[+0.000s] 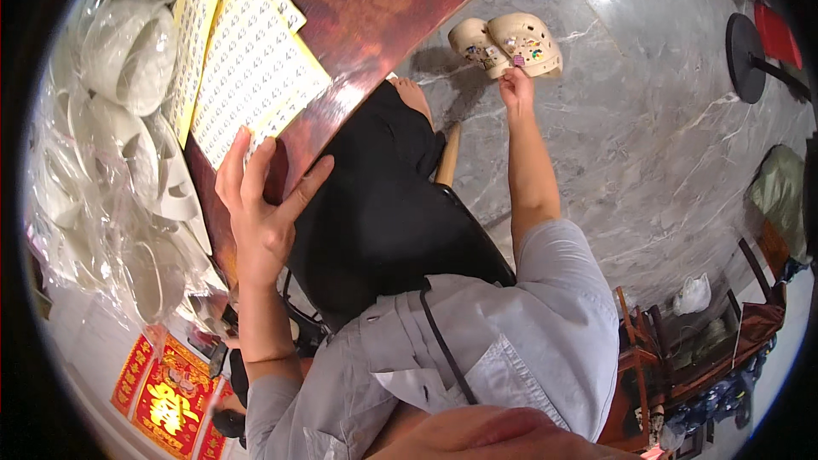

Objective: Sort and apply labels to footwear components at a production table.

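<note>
The person's right hand (515, 85) reaches down to the grey marbled floor (648, 170), where a pair of cream foam clogs with small coloured charms (511, 44) lies side by side. The fingers touch the near rim of the right-hand clog; whether they pinch it or only rest there cannot be told, since the hand hides its own tips. The clogs lie straight ahead of that hand, beyond its fingertips, their long axes running roughly left to right in the head view. The right hand is by far the nearer one.

The left hand (260, 204) is well apart, fingers spread wide and holding nothing, resting at the edge of the dark red wooden bench (375, 8), its tips just at yellow-backed sheets of small white labels (247, 60). Clear plastic bags of white bowls (119, 119) crowd the bench's left side. A bare foot (413, 95) and a black-clad leg (375, 196) lie between the two hands; nothing stands between the right hand and the clogs.
</note>
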Demonstrator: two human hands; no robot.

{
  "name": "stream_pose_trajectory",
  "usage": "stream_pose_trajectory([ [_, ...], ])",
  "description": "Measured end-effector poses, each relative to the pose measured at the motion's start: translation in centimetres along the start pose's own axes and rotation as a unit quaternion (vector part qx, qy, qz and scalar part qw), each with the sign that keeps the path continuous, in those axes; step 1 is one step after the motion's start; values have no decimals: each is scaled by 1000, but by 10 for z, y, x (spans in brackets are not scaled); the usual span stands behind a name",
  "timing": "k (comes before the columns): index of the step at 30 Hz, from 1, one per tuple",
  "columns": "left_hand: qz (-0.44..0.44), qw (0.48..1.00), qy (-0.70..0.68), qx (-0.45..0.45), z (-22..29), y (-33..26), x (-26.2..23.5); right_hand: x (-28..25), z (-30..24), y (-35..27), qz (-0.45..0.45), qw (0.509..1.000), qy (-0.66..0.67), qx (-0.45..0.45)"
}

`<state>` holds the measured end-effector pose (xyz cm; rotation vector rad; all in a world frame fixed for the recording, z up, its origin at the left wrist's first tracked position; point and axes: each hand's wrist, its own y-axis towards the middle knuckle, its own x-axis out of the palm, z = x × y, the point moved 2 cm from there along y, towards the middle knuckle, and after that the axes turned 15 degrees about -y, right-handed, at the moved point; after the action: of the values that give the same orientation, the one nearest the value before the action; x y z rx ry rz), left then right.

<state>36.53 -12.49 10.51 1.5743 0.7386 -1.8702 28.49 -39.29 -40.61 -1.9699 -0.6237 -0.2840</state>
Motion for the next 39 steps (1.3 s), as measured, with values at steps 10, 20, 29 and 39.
stream_pose_trajectory([
  [10,21,1000,-13,10,0,4,1,46,-62,-99,-165,986,7,23],
  [20,45,998,-27,26,-3,2,1,58,-62,-98,-151,986,-10,69],
  [29,44,998,-52,7,-5,-1,5,55,-44,-76,-93,992,-74,37],
  [39,48,998,-39,18,-4,2,3,35,17,-60,235,930,-251,-131],
])
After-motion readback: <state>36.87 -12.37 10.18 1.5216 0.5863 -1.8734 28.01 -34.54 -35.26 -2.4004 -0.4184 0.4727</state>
